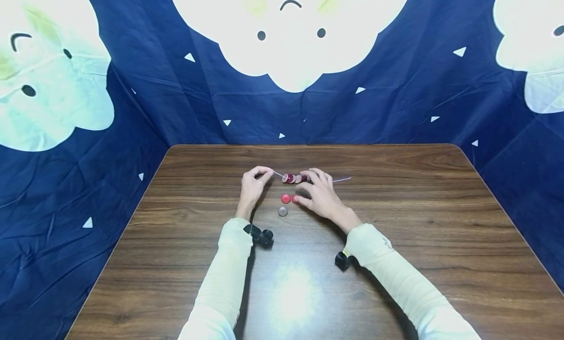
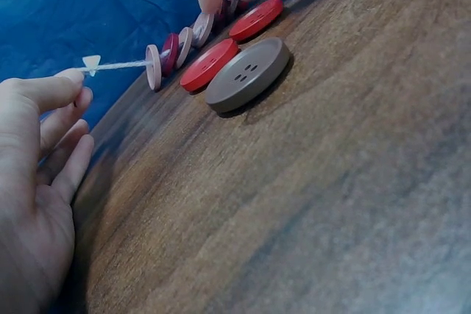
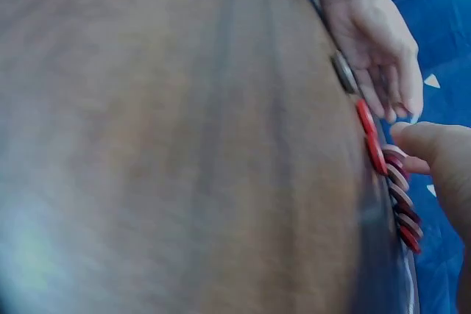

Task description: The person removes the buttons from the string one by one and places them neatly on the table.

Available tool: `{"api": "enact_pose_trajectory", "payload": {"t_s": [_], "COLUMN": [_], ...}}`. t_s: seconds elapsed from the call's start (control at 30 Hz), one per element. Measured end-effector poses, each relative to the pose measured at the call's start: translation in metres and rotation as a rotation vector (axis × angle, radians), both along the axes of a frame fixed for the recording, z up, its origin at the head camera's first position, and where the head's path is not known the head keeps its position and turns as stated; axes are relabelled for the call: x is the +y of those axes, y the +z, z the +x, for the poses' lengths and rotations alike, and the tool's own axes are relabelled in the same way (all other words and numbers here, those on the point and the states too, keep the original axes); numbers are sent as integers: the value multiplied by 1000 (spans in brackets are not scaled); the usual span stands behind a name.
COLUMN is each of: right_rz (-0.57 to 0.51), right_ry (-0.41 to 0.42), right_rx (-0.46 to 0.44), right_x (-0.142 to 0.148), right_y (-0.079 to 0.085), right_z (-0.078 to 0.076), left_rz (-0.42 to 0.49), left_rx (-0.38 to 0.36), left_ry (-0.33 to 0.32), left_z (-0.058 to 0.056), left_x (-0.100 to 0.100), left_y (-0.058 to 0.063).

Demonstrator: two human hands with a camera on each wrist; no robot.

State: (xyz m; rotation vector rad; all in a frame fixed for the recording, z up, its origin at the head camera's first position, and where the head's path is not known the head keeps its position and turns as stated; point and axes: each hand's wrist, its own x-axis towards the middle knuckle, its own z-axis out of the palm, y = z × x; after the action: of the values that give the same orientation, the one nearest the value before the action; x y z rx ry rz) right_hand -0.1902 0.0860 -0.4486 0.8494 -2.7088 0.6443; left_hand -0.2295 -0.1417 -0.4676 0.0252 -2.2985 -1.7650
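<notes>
Pinches one end of a pale string between thumb and forefinger of the left hand, with the other fingers loosely bent. Holds the string apparently taut from there to a row of strung buttons between the hands, nearest the right fingertips. Runs with its long axis roughly crosswise, from left hand toward right hand. Stands on edge along the string, in pale pink, dark red and bright red, with the first pale face turned toward the left hand. Passes behind the right fingers and shows again beyond the right hand as a bare end, pointing away from the left hand. Reaches to the row with bent right fingers; cannot tell a grip from a mere touch there. Includes, on the wrist side of the row, two loose red buttons, one partly covered by the right thumb in the head view, and a loose grey-brown button near them, all flat on a wooden table.
</notes>
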Motion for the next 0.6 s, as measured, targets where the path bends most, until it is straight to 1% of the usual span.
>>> {"api": "enact_pose_trajectory", "payload": {"t_s": [0.13, 0.23, 0.3, 0.43, 0.6], "right_rz": [-74, -85, -78, -50, -40], "right_ry": [-86, -159, -199, -242, -264], "right_rx": [-10, -25, -51, -88, -102], "right_x": [7, 12, 15, 18, 17], "right_y": [4, 3, 1, -3, -6], "right_z": [-7, -13, -16, -19, -22], "left_rz": [-4, -3, -5, 1, 12], "left_rx": [-4, -6, -5, -6, -4], "left_ry": [0, 2, 2, 0, -7], "left_z": [0, 0, 0, 0, 0], "left_x": [0, 0, 0, 0, 0], "left_y": [1, 1, 1, 1, 1]}}
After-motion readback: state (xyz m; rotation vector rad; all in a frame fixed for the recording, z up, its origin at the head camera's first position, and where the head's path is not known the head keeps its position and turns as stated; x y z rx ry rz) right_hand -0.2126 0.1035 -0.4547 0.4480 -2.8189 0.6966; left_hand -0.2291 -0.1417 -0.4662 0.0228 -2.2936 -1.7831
